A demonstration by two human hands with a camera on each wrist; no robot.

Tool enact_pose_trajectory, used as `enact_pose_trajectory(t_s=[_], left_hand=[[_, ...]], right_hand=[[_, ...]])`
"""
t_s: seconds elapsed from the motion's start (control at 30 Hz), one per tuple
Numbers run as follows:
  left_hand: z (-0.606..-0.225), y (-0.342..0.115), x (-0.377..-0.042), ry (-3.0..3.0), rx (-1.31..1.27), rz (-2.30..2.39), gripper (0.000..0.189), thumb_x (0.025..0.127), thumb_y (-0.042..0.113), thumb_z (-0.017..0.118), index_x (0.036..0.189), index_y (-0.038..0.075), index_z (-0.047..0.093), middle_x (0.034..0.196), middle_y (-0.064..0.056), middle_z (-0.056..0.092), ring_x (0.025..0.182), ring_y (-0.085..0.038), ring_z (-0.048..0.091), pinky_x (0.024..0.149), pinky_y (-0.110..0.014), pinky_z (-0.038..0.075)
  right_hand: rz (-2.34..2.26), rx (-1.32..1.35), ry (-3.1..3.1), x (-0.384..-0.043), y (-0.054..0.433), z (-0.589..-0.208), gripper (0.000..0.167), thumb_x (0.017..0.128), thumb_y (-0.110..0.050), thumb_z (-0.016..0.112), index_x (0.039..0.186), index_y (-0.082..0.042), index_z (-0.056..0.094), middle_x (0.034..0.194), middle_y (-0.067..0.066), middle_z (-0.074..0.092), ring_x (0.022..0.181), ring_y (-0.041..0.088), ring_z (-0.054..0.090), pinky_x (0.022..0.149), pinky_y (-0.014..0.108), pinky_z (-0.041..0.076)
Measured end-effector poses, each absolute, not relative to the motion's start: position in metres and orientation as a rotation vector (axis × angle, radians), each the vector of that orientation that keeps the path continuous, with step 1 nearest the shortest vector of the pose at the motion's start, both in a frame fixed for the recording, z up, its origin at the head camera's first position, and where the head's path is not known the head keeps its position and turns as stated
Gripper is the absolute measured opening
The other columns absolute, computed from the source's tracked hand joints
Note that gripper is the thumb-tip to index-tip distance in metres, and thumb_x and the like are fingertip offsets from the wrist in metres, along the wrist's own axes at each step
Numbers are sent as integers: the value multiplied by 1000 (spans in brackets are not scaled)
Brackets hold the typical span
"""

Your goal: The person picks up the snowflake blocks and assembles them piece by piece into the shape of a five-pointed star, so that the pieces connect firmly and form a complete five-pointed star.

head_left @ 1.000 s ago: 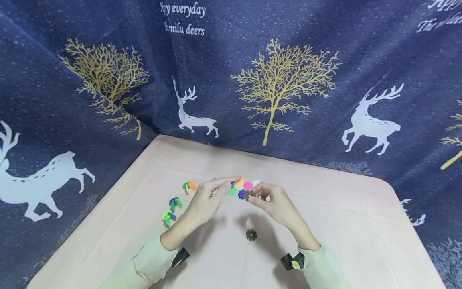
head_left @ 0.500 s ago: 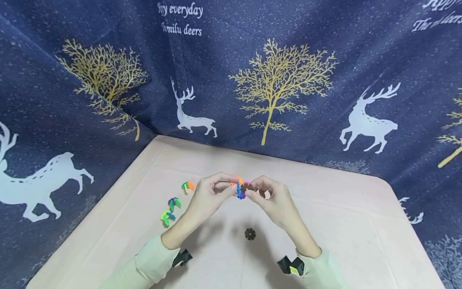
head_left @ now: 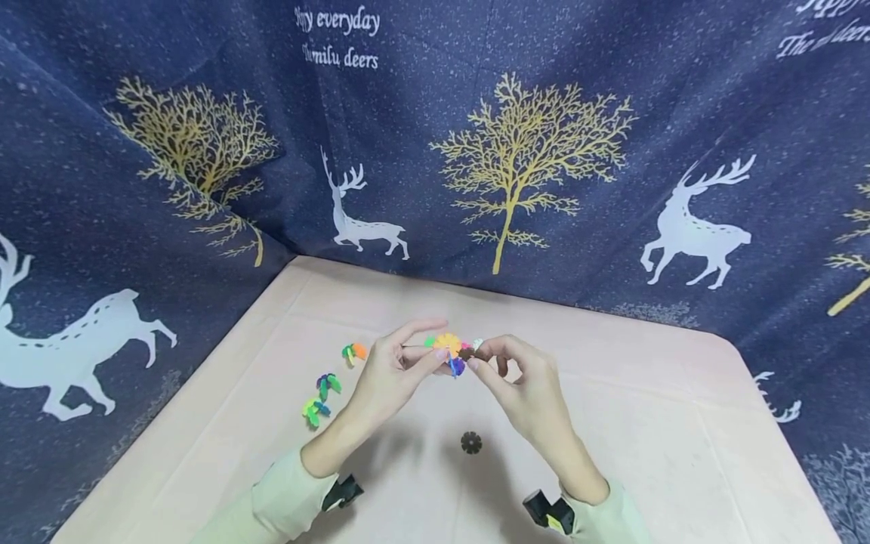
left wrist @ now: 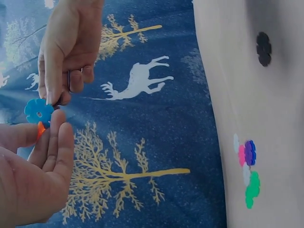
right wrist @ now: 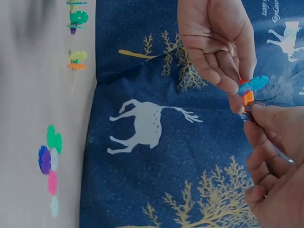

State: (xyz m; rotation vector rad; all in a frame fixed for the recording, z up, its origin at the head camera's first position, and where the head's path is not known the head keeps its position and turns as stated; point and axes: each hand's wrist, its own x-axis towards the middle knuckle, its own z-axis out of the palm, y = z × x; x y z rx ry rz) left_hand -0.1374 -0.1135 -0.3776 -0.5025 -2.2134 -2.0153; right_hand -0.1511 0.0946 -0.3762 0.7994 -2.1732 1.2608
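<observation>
Both hands meet above the far middle of the table. My left hand [head_left: 397, 366] pinches an orange flower-shaped interlocking disc [head_left: 447, 344] between thumb and fingers. A blue disc [left wrist: 32, 110] is joined to the orange one and stands across it. With thumb and index finger, my right hand [head_left: 526, 378] pinches a dark brown disc [head_left: 465, 353] right at the edge of the joined pair. Its far part is hidden by the fingertips. Another dark brown disc [head_left: 465, 439] lies flat on the table, nearer the body.
Loose green [right wrist: 54, 139], purple [right wrist: 44, 160], pink [right wrist: 52, 182] and white [right wrist: 54, 206] discs lie behind the hands. On the left stand three joined clusters: yellow-green [head_left: 313, 412], purple-green [head_left: 328, 384] and orange-green [head_left: 353, 352]. A patterned blue cloth [head_left: 435, 196] hangs behind the table.
My right hand has brought the brown disc in from the right to the joined orange and blue discs. My left hand has turned that pair, so the orange face now shows in the head view.
</observation>
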Motion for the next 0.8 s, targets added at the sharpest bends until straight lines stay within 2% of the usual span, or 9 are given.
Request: enact_pose_trajectory(t_s=[0.07, 0.17, 0.3, 0.4, 0.5, 0.6, 0.8], left_hand=[[-375, -114, -136, -2251, -462, -2045, 36, 97, 17, 67, 131, 8, 61, 89, -9, 76, 86, -22, 75, 102, -48, 47], [-371, -114, -133, -2255, -440, -2145, 29, 97, 15, 66, 123, 1, 64, 90, -14, 76, 86, -27, 75, 100, -44, 50], [-366, -114, -129, -2176, -456, -2258, 19, 97, 11, 66, 106, -6, 66, 91, -20, 74, 81, -33, 74, 84, -43, 58], [-362, -113, -125, -2224, -469, -2151, 17, 98, 16, 66, 97, -1, 68, 85, -15, 71, 70, -24, 72, 71, -38, 61], [-358, -112, -119, -2313, -484, -2012, 21, 99, 23, 65, 88, 6, 67, 72, -8, 65, 59, -16, 63, 60, -31, 58], [-356, -109, -113, -2317, -527, -1981, 24, 100, 23, 63, 81, 9, 63, 62, -4, 58, 52, -14, 55, 51, -26, 51], [-357, -103, -108, -2243, -595, -1969, 27, 99, 17, 63, 74, 8, 57, 56, -3, 56, 46, -14, 50, 45, -23, 42]], right_hand=[[1189, 825, -2130, -149, 95, -375, 14, 84, -7, 80, 86, -17, 70, 77, -11, 64, 65, 9, 47, 58, 22, 33], [1096, 870, -2059, -146, 94, -372, 13, 82, -8, 80, 87, -16, 71, 78, -8, 66, 65, 9, 47, 64, 23, 32], [1006, 962, -1950, -144, 93, -369, 10, 83, -12, 79, 89, -15, 72, 81, -7, 69, 66, 11, 53, 66, 23, 32], [944, 1008, -1865, -144, 92, -369, 6, 88, -20, 74, 89, -14, 73, 82, -7, 70, 69, 12, 58, 65, 25, 32], [913, 1035, -1788, -144, 91, -368, 15, 95, -25, 69, 87, -13, 73, 82, -5, 72, 70, 14, 60, 66, 26, 32], [924, 1064, -1734, -143, 91, -367, 19, 97, -25, 67, 85, -12, 73, 81, -3, 72, 68, 14, 59, 65, 26, 35], [1005, 1147, -1677, -140, 95, -364, 19, 97, -20, 67, 83, -8, 72, 78, 2, 71, 66, 14, 62, 63, 24, 43]])
